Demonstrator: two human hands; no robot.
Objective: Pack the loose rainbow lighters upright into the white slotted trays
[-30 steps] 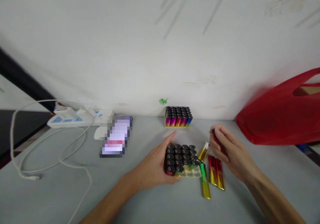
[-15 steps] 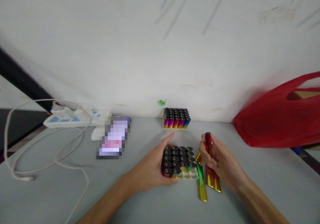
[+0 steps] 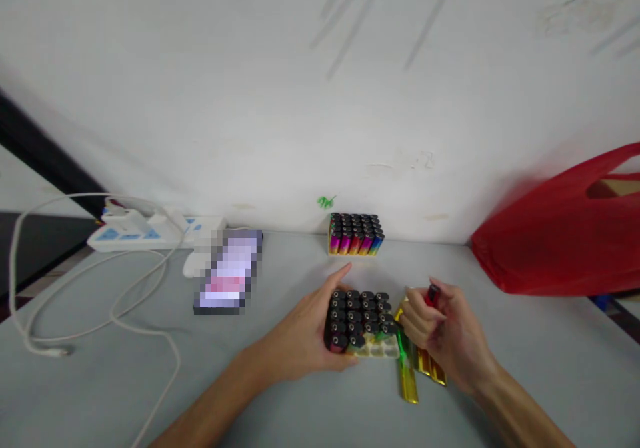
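My left hand (image 3: 310, 335) is wrapped round the left side of a pale tray (image 3: 383, 351) of upright lighters (image 3: 360, 315) with black tops. Several pockets at the tray's near right corner hold no lighter. In my right hand (image 3: 445, 331) a red lighter (image 3: 433, 294) is gripped, its black top showing above the curled fingers. Beneath that hand lie gold-and-red lighters (image 3: 433, 368), partly covered by it. A green-and-gold lighter (image 3: 408, 381) lies between them and the tray.
A second full tray of colourful lighters (image 3: 355, 236) stands against the wall. At left are a phone (image 3: 230, 271), a power strip (image 3: 150, 231) and a loose white cable (image 3: 170, 341). A red bag (image 3: 555, 241) sits at right.
My right hand has turned and closed further round the red lighter, whose top now tips differently and sits slightly lower and to the right. My left hand keeps its hold on the tray.
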